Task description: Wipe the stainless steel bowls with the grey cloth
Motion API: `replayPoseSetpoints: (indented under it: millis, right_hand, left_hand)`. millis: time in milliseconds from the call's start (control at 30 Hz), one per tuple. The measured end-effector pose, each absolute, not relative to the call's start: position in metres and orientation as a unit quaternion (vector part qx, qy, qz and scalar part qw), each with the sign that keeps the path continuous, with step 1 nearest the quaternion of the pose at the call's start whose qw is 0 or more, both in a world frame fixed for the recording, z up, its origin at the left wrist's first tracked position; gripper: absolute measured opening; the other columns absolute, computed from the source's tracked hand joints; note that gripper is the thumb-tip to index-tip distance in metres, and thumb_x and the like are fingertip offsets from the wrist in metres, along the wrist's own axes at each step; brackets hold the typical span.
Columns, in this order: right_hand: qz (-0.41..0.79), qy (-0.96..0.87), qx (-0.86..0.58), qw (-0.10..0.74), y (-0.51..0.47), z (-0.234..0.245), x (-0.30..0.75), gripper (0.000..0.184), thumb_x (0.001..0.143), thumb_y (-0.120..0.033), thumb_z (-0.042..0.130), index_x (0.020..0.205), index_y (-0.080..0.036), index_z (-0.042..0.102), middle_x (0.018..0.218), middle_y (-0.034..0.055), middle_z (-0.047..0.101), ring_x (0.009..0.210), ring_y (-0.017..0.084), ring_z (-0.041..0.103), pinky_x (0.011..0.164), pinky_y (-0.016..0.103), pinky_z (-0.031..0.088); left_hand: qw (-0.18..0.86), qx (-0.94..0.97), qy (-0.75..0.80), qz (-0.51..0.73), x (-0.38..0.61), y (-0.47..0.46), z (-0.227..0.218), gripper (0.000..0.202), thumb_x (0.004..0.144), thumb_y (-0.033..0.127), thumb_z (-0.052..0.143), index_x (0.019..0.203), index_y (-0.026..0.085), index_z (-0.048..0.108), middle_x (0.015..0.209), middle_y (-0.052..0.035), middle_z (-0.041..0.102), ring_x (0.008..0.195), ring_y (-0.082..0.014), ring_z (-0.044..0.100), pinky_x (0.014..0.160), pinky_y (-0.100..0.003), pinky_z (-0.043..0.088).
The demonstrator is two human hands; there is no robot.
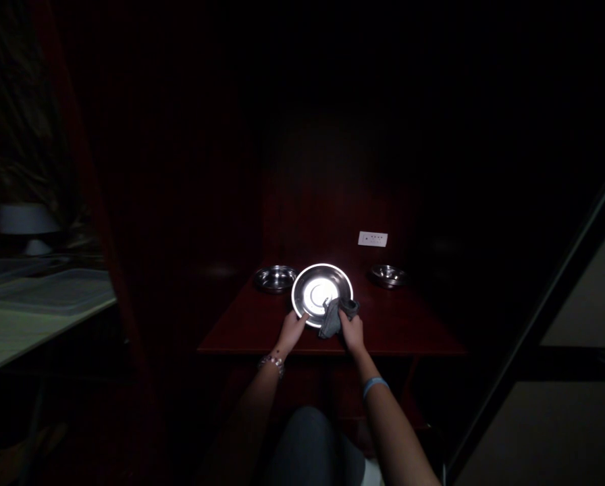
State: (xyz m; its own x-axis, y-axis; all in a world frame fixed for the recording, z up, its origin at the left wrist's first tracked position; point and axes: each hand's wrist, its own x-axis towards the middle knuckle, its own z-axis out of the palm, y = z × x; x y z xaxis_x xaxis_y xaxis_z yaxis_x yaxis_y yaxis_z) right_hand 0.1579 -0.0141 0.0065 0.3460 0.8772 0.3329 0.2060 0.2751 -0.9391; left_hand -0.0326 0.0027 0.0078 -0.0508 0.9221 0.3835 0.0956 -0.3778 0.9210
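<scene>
A shiny round metal plate (pixel 312 277) is tilted up above the dark red table, its face towards me and bright with reflected light. My left hand (pixel 293 329) grips its lower left rim, thumb on the inner side. In my right hand (pixel 352 328) is a bunched grey cloth (pixel 331 320), which lies against the plate's lower right part. That part of the rim is hidden by the cloth.
Metal dishes (pixel 275 279) stand at the table's back left, and more metal dishes (pixel 388 275) at its back right. Behind the table (pixel 252 331) a white socket panel (pixel 373 239) sits on the wall. Dark partitions rise on both sides. A pale table (pixel 34 331) is further left.
</scene>
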Motion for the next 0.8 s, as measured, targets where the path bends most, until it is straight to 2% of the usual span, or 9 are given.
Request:
replayPoseSetpoints:
  millis: [200,500,800]
  right_hand:
    - [0.268,-0.509,-0.527,0.625,-0.0135,0.005,0.1577,0.045,0.078,-0.05,0.061,0.1,-0.014,0.076,0.095,0.0086,0.078,0.093,0.027,0.071,0.085,0.033,0.053]
    - [0.267,-0.508,-0.531,0.623,-0.0134,0.006,0.1587,0.044,0.078,-0.049,0.062,0.099,-0.014,0.077,0.094,0.0091,0.078,0.091,0.027,0.071,0.085,0.033,0.053]
    - [0.265,-0.511,-0.537,0.617,-0.014,0.0062,0.1582,0.044,0.078,-0.05,0.061,0.098,-0.013,0.077,0.09,0.0085,0.078,0.088,0.027,0.071,0.084,0.033,0.053]
  left_hand:
    - [0.357,0.597,0.444,0.565,-0.0325,0.0025,0.008,0.046,0.079,0.038,0.059,0.116,0.012,0.069,0.118,-0.0141,0.072,0.112,-0.0277,0.065,0.103,-0.037,0.046]
    - [0.348,0.599,0.43,0.579,-0.0321,0.0047,0.0054,0.047,0.079,0.039,0.059,0.113,0.008,0.07,0.116,-0.0184,0.071,0.11,-0.032,0.066,0.099,-0.041,0.049]
    - [0.351,0.589,0.429,0.587,-0.0329,0.0023,0.0074,0.038,0.077,0.036,0.062,0.106,0.014,0.073,0.111,-0.0136,0.074,0.107,-0.0293,0.067,0.097,-0.037,0.05]
